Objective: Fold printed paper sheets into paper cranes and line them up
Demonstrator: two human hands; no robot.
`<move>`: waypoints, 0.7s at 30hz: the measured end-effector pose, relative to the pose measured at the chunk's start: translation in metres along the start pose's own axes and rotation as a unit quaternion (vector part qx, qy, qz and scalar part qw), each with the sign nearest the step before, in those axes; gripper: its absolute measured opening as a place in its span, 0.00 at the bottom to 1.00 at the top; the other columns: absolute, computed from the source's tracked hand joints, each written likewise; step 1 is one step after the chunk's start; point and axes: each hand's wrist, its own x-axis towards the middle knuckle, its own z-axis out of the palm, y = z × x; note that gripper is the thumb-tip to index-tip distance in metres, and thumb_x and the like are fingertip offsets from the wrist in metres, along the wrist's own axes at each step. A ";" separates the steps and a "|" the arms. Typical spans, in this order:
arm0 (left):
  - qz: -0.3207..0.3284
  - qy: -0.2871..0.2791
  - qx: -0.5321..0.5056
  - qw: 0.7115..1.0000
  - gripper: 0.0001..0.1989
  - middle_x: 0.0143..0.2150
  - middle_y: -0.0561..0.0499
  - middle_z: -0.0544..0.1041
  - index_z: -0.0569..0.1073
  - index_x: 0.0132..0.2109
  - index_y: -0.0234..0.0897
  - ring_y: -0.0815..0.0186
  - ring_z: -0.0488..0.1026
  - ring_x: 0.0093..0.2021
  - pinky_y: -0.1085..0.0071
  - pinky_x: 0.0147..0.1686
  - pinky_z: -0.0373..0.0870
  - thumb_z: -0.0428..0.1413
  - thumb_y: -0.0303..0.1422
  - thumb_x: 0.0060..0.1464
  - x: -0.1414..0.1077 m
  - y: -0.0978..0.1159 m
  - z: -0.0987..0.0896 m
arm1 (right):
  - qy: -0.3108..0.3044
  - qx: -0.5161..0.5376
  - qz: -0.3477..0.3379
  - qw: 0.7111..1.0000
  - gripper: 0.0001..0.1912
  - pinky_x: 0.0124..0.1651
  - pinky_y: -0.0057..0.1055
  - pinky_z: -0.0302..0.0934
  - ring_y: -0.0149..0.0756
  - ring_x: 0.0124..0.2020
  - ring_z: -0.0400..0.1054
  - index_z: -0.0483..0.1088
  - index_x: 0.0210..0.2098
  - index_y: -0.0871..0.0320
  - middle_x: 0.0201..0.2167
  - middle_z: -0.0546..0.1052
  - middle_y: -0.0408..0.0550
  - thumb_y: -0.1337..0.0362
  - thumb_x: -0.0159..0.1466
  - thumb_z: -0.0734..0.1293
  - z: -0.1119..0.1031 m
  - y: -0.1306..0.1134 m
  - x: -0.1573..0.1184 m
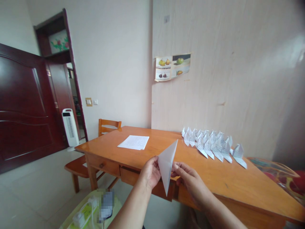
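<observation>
A white sheet folded into a triangle [166, 167] is held upright in front of the table's near edge. My left hand [152, 171] pinches its left side, fingers closed on the paper. At its right edge, my right hand [186, 173] has thumb and fingers pressed together on the paper. Several folded paper figures [212, 144] stand in rows at the table's back right. A stack of printed sheets [133, 142] lies flat on the left part of the table.
The wooden table [164, 135] has an orange-brown top and drawers at the front. A wooden chair [109, 124] is behind its left end, a bench [78, 167] beside it. A green stool [91, 206] at lower left bears a power strip. A patterned bag [281, 175] is at right.
</observation>
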 end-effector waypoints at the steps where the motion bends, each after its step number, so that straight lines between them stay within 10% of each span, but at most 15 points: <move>1: -0.011 -0.006 -0.008 1.000 0.03 0.29 0.48 0.78 0.72 0.35 0.33 0.64 0.77 0.30 0.69 0.35 0.76 0.59 0.28 0.56 -0.001 0.000 0.000 | -0.016 0.011 -0.008 1.000 0.21 0.33 0.29 0.60 0.39 0.41 0.68 0.76 0.44 0.57 0.39 0.76 0.51 0.46 0.64 0.68 0.002 0.000 -0.001; 21: -0.077 -0.097 -0.048 0.991 0.06 0.24 0.47 0.77 0.73 0.34 0.29 0.65 0.71 0.21 0.69 0.25 0.65 0.56 0.29 0.58 -0.016 -0.003 0.003 | -0.046 0.032 -0.037 0.998 0.15 0.28 0.25 0.52 0.28 0.27 0.59 0.75 0.43 0.58 0.34 0.74 0.46 0.52 0.66 0.69 0.017 -0.013 0.001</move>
